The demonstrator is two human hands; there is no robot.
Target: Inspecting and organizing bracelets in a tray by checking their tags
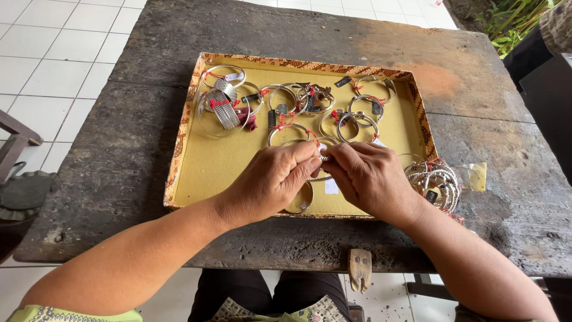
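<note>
My left hand (275,179) and my right hand (368,177) meet over the front middle of a shallow yellow tray (205,164). Together they pinch a thin silver bangle (322,158) between fingertips; most of it is hidden by my fingers. A small white tag (331,186) hangs under the hands. Another silver bangle (302,200) lies in the tray just below my left hand. Several silver bangles with red ties (351,116) and a wide patterned cuff (223,107) lie across the far half of the tray.
The tray rests on a weathered dark wooden table (119,167). A pile of twisted silver bangles (435,182) sits on the table right of the tray, beside a small clear bag (476,176). White floor tiles lie to the left; green plants at top right.
</note>
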